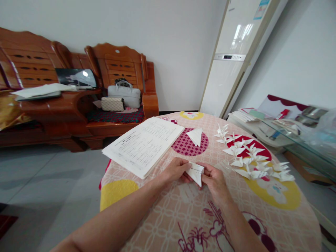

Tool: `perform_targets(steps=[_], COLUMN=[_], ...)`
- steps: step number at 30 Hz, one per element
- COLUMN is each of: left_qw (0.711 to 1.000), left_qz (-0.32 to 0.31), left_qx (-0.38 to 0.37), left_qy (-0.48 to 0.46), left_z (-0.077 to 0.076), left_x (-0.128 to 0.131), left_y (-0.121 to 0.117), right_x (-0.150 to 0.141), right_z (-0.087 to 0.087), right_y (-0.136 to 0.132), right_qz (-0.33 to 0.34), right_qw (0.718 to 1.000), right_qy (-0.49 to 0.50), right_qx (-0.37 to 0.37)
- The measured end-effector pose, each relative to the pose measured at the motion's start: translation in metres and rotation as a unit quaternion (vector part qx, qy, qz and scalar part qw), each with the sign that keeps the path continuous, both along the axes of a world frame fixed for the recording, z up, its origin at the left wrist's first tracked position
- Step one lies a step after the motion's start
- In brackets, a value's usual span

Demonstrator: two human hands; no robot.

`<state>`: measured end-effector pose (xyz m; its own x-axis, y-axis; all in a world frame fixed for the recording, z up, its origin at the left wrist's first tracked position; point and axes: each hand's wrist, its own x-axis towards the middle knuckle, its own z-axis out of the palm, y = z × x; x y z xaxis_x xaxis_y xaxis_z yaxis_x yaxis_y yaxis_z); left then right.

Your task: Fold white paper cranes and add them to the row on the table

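Note:
Between my two hands is a small folded piece of printed white paper (195, 172), roughly triangular, held just above the tablecloth. My left hand (178, 168) pinches its left corner with thumb and fingers. On the other side, my right hand (214, 178) grips the right edge, its fingertips partly hidden behind the paper. Beyond the hands lies a folded white paper triangle (194, 135). Several folded paper cranes (246, 154) stand in a group to the right. A thick stack of printed sheets (145, 145) rests to the left, near the table's edge.
The round table wears a patterned pink cloth (160, 217). Behind it at left stand carved wooden chairs (118, 66) with a grey handbag (124, 95) on one seat. A tall white air conditioner (228, 70) is at the back, and a cluttered glass shelf (296, 140) at right.

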<state>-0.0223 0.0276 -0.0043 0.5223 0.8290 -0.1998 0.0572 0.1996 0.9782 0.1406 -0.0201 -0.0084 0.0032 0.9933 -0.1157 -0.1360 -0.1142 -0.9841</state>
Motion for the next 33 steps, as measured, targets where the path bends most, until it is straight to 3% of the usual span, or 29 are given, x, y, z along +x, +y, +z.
perform_targets(steps=[7, 12, 18, 23, 27, 31, 33], left_qw=[0.996, 0.993, 0.989, 0.966, 0.943, 0.936, 0.935], left_qz=[-0.078, -0.11, -0.124, -0.105, -0.077, -0.051, -0.043], left_qx=[-0.025, -0.002, 0.08, 0.221, 0.289, 0.299, 0.3], left_qy=[-0.041, -0.043, 0.002, 0.088, 0.147, 0.176, 0.185], left_z=[-0.001, -0.007, -0.012, -0.008, -0.001, 0.002, 0.002], left_x=[-0.007, -0.007, -0.006, -0.005, -0.004, -0.003, -0.003], left_y=[0.005, 0.006, 0.006, 0.003, -0.003, -0.005, -0.004], right_x=[0.01, 0.015, 0.018, 0.019, 0.024, 0.031, 0.034], right_z=[0.007, 0.004, 0.001, -0.003, -0.007, -0.01, -0.012], right_y=[-0.001, -0.001, 0.0, 0.001, 0.005, 0.008, 0.01], right_qz=[0.026, 0.047, 0.065, 0.061, 0.029, 0.008, 0.02], right_qw=[0.998, 0.997, 0.995, 0.988, 0.961, 0.906, 0.894], right_qy=[-0.04, -0.041, -0.052, -0.136, -0.273, -0.415, -0.439], right_qx=[-0.05, -0.053, -0.052, -0.036, 0.027, 0.085, 0.087])
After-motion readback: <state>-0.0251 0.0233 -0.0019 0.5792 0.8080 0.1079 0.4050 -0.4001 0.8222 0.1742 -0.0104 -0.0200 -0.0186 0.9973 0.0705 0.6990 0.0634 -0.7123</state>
